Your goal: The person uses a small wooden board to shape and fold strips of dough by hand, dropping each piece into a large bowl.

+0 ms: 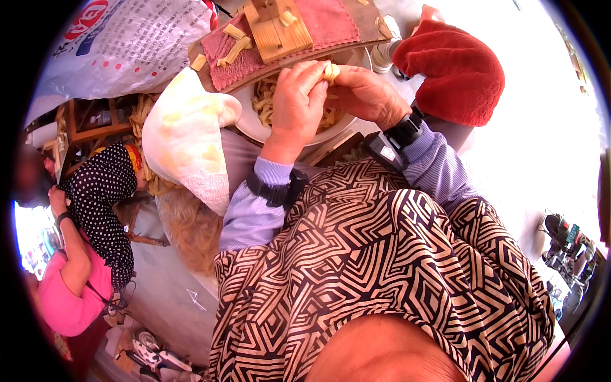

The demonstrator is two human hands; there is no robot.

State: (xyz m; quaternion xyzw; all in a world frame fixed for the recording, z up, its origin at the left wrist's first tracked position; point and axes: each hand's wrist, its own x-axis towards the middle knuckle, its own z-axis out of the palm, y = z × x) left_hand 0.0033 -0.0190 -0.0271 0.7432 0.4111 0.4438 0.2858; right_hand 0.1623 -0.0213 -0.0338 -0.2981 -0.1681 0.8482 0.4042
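My left hand point(298, 102) and my right hand point(371, 95) meet over a white basin point(251, 121). Between their fingertips they pinch a pale yellow strip point(331, 72), bent or rolled into a small bundle. The right fingers are partly hidden behind it. More yellowish strips point(263, 105) lie loose in the basin below. Just beyond my hands, a wooden block point(280, 39) stands on a pink cloth point(223, 73) spread over a board. Several short yellow pieces point(237, 52) rest on the cloth and around the block.
A white printed sack point(137, 48) stands at the far left. Cloths cover my knees, a stained white one point(184, 127) and a red one point(455, 70). A clear bag of strips point(191, 223) lies left of me. Another person in pink point(73, 293) sits at the left.
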